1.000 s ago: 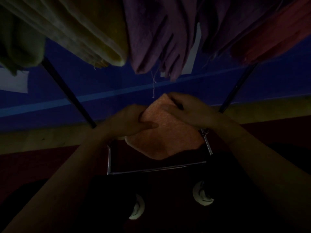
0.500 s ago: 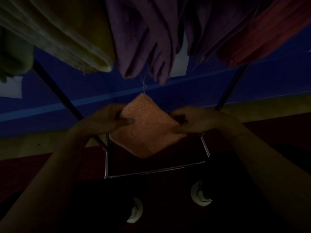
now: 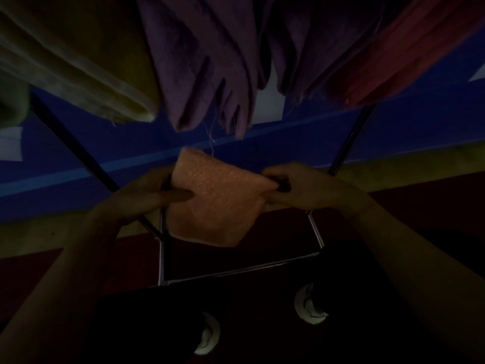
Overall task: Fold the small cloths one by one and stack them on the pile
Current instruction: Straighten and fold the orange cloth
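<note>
Small terry cloth [image 3: 215,203]: peach-orange, plain. Hanging towels at 12 o'clock: purple [image 3: 204,61], yellow-cream [image 3: 78,64], red [image 3: 399,56]. Wall [image 3: 420,132]: blue.

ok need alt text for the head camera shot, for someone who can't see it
In dim light, a person's left hand and right hand pinch opposite sides of a small orange cloth, held up in the air. Purple towels, a yellow one and a red one hang above over a metal rack.

The small cloth [image 3: 215,200] hangs between the left hand [image 3: 147,195] and the right hand [image 3: 304,190]. Hanging cloths [image 3: 210,61] lie above it, a metal frame [image 3: 236,271] below.
</note>
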Motion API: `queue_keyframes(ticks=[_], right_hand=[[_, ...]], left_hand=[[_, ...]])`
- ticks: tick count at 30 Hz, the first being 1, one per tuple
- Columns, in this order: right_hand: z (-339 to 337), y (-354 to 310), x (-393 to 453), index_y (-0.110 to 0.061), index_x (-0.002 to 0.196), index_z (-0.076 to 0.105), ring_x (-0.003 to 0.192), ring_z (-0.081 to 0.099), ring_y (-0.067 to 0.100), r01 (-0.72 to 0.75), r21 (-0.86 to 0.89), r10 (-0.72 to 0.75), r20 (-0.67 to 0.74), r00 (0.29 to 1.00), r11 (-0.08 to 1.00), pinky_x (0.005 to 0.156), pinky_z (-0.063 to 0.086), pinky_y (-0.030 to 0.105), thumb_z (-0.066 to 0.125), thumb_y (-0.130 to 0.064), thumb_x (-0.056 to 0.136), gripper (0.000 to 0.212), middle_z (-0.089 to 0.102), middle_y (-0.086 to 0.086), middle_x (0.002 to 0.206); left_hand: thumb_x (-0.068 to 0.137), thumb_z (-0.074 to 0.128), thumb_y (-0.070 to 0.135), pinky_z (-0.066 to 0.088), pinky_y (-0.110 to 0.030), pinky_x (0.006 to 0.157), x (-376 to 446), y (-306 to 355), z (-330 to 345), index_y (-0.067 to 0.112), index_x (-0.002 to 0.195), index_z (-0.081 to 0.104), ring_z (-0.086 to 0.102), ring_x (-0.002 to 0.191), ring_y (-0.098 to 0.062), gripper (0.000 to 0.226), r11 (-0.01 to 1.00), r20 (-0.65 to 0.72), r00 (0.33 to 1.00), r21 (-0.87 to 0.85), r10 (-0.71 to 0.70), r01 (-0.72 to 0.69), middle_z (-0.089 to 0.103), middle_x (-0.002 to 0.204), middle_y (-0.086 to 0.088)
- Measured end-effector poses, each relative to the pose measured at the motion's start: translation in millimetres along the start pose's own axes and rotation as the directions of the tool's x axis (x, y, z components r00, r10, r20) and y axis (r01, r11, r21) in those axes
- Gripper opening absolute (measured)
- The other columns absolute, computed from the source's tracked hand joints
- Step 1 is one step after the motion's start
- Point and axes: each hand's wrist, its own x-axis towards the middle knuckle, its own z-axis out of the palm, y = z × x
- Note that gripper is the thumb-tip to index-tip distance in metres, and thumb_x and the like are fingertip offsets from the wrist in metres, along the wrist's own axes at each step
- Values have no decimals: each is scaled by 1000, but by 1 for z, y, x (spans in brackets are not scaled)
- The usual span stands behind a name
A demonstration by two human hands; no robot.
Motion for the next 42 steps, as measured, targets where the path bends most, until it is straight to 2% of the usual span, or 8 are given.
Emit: queue_keyframes(ticks=[5,11,15,20,26,30,37,42], right_hand=[[-4,-6,3,-29,109,65,99,63,-2,61,45,-53,-153,987,997,90,45,11,67,-27,92,17,68,-17,105],[3,-10,8,-27,102,68,89,64,-2,28,-9,-29,-185,982,1000,83,48,16,68,-34,90,13,68,-17,95],[17,-12,15,-25,99,69,87,65,2,58,1,-57,-191,980,998,81,52,21,68,-38,90,16,69,-14,93],[21,-19,18,-22,103,70,93,63,3,42,24,-38,-147,988,999,86,52,25,67,-42,89,25,66,-11,99],[17,-22,18,-16,103,72,88,70,8,-124,478,159,-33,987,869,79,53,17,48,-46,99,39,75,-5,95],[20,-16,21,-35,105,69,99,68,3,-112,370,133,-33,991,922,90,53,22,66,-37,90,15,74,-10,103],[22,-10,23,-31,114,68,97,64,-8,-132,330,157,-50,986,935,83,46,6,64,-31,94,20,70,-17,106],[17,-9,21,-30,106,71,91,65,-8,-156,317,185,-62,981,936,79,47,7,64,-33,94,14,71,-18,100]], left_hand=[[92,67,17,51,-9,88,9,-1,13,48,122,38,53,100,25,51,990,50,997,124,60,-65,50,121,27],[86,73,34,46,-21,102,19,-1,18,47,148,23,49,128,4,81,973,68,986,165,154,-164,43,145,15],[85,77,29,47,-20,99,21,10,40,23,124,59,60,116,-3,43,869,-12,906,287,423,-403,64,122,13],[87,74,27,47,-11,86,27,9,54,17,106,65,65,97,-1,23,842,-46,882,326,469,-431,69,101,12],[85,76,21,47,-18,83,34,1,51,12,99,65,57,94,-9,20,740,-98,802,466,589,-486,58,100,0],[85,74,13,45,-14,82,36,-1,53,20,99,64,58,91,-4,18,743,-76,812,458,579,-487,59,98,6],[88,73,18,40,-5,79,35,-1,58,18,96,65,59,88,5,12,770,-103,824,435,558,-467,63,93,11],[93,67,22,46,-14,83,35,-1,57,15,102,66,63,94,-7,11,789,51,853,355,519,-501,64,99,7]])
